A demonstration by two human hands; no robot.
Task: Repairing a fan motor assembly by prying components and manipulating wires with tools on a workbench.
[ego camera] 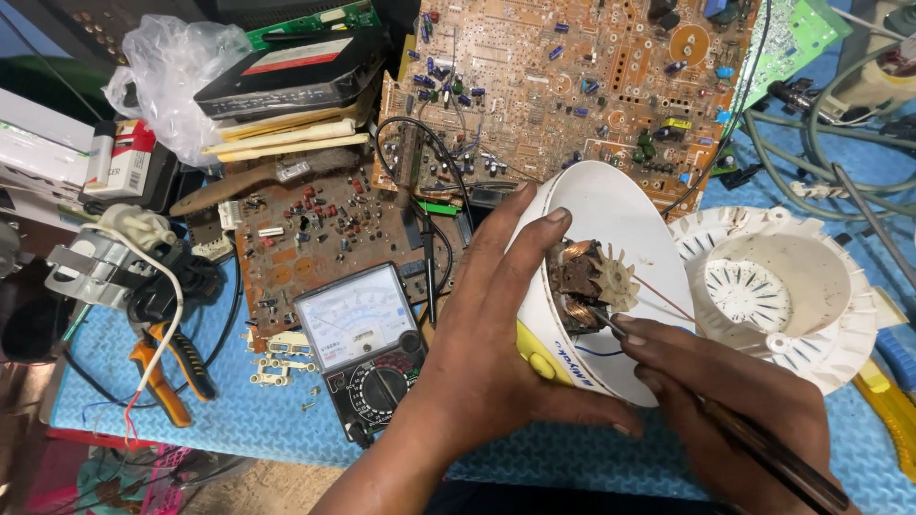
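Boards (572, 86) cover the bench (239, 420) top, beside a white vented base (778, 291). Left hand (487, 353) grips the white housing (620, 219), tilted, at bench centre. Inside sits a motor (579, 283). Right hand (716, 401) pinches a thin tool (763, 448), perhaps a screwdriver, tip at the motor. A meter (363, 343) lies just left.

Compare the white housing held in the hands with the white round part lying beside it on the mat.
The white housing is gripped by the left hand and tilted, while the round part lies loose on the blue mat. The housing holds a motor with copper windings; the round part's hollow holds none. The housing's wall is smooth; the round part's rim is slotted. Both are white plastic.
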